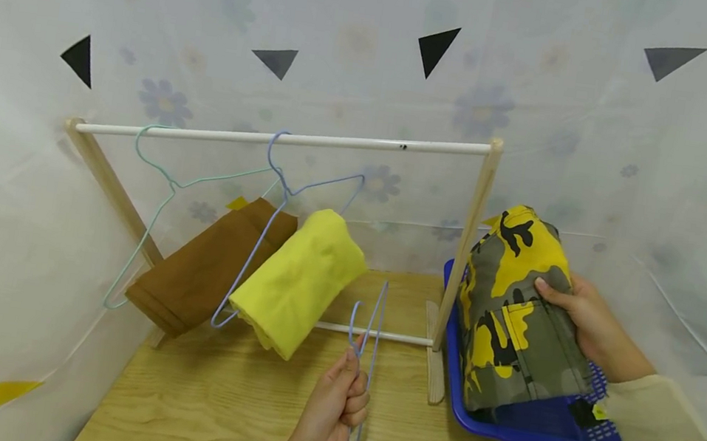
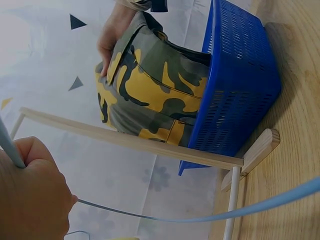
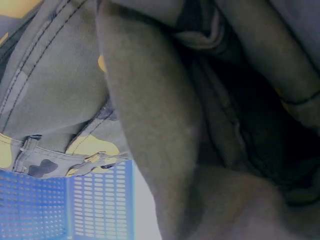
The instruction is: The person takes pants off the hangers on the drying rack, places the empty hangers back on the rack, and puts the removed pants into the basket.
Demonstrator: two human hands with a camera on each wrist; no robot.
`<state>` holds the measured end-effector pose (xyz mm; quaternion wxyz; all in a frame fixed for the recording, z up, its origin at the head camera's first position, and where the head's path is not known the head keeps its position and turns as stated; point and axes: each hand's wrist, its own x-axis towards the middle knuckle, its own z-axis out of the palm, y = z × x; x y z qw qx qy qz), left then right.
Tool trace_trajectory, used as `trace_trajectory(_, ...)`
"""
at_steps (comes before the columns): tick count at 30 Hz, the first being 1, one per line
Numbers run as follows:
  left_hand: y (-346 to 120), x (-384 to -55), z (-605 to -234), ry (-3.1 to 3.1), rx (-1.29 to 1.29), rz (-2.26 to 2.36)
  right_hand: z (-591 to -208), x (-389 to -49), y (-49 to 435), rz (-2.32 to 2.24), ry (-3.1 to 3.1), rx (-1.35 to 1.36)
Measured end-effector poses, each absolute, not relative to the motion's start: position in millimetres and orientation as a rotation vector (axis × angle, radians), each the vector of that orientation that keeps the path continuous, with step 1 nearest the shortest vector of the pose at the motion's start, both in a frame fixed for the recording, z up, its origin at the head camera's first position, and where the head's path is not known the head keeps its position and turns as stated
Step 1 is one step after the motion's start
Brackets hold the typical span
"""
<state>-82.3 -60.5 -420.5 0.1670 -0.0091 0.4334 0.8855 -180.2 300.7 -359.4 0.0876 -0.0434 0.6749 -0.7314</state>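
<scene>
My left hand (image 1: 332, 404) grips a light-blue wire hanger (image 1: 353, 317) just below its hook, seen edge-on in the head view. In the left wrist view, the hanger's wire (image 2: 280, 199) runs out past the fist. My right hand (image 1: 588, 326) holds yellow, grey and black camouflage trousers (image 1: 519, 309), thumb on the outer face and fingers behind the cloth. They are bunched over a blue plastic basket (image 1: 539, 440), their lower part inside it. Close up in the right wrist view, the trousers' waistband (image 3: 50, 162) shows a belt loop; cloth hides the fingers there.
A clothes rack with a white rail (image 1: 350, 145) and wooden posts (image 1: 467, 243) stands on the wooden table (image 1: 221, 412). Brown cloth (image 1: 206, 268) hangs over a green hanger (image 1: 155, 224), yellow cloth (image 1: 301, 281) over a blue hanger (image 1: 255, 252). The right post stands beside the basket.
</scene>
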Motion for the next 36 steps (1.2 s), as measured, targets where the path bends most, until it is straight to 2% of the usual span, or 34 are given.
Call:
trace_trajectory(13, -59.1, -81.4, -421.7, 1.216, -0.021, 2.508, -372.0, -181.5, 299.1, -2.166, 1.974, -0.011)
trace_trajectory(36, -58.9, -81.7, -422.2, 1.215, -0.008, 2.505, -392.1, -183.9, 311.4, -2.157, 1.927, 0.001)
